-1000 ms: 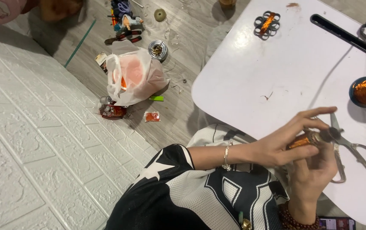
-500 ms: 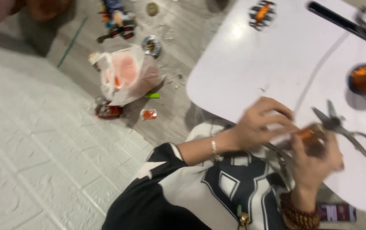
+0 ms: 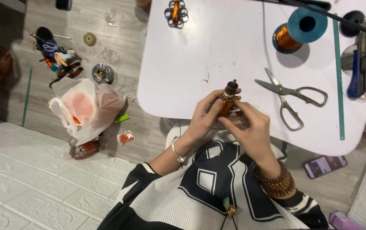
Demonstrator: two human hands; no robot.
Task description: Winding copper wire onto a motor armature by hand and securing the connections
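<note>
Both hands meet at the near edge of a white table [image 3: 191, 59]. Between them stands a small copper-wound coil [image 3: 227, 102] with a dark cap on top. My left hand [image 3: 204, 117] grips the coil from the left. From the right and below, my right hand [image 3: 251, 130] closes its fingers around the coil's lower part. Metal scissors [image 3: 291, 96] lie flat on the table just right of my hands, slightly open. Further back stands a copper wire spool [image 3: 296, 32] with a blue flange.
A blue utility knife [image 3: 355, 72], a green strip [image 3: 338, 76] and a black gear [image 3: 353, 19] lie at the table's right. A small wound part [image 3: 176, 12] sits at the far edge. On the floor: a white plastic bag [image 3: 85, 108], scattered tools [image 3: 57, 57], a phone [image 3: 325, 165].
The scissors have left my right hand and now lie on the table. Both hands came together around the coil, and the view shifted so more of the table shows.
</note>
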